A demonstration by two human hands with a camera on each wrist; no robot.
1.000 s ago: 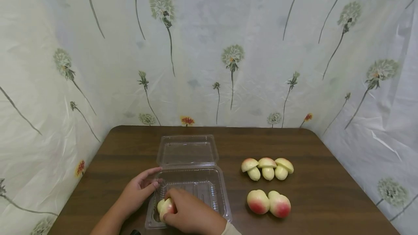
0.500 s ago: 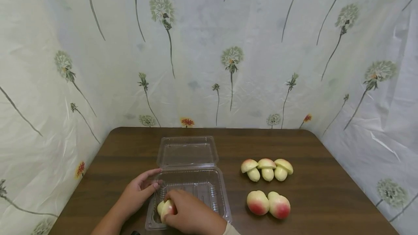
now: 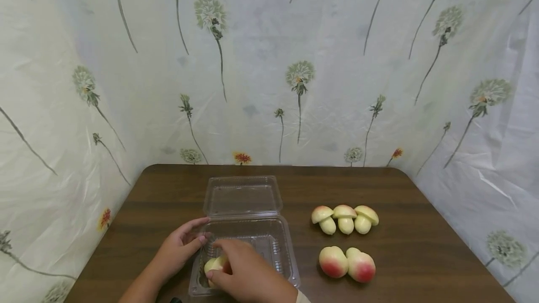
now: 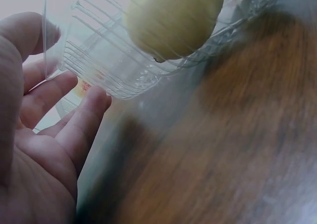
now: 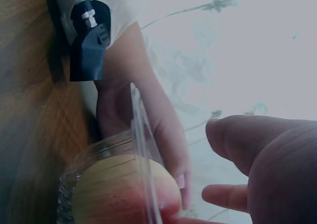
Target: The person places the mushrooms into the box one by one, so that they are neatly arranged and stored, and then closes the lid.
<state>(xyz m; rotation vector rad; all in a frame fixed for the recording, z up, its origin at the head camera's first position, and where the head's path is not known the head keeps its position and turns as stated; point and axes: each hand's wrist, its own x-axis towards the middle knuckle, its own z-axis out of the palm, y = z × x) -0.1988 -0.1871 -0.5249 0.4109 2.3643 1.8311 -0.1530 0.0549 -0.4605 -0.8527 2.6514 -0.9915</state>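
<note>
A clear plastic clamshell container lies with its lid folded back. Inside its near left corner sits a yellow mushroom-shaped piece with a red blush, also seen through the wall in both wrist views. My right hand hovers over it, thumb and fingers spread apart; in the right wrist view a fingertip at the bottom edge lies near the piece, contact unclear. My left hand holds the container's left rim, thumb over the edge and fingers outside the wall.
To the right, three mushroom-shaped pieces lie in a row on the brown wooden table. Two more rounded yellow-and-red pieces sit nearer me. The transparent lid lies behind the container. A flower-print curtain surrounds the table.
My right hand's fingers have loosened from the mushroom-shaped piece and spread, leaving it in the container's near left corner. The left hand stays at the rim.
</note>
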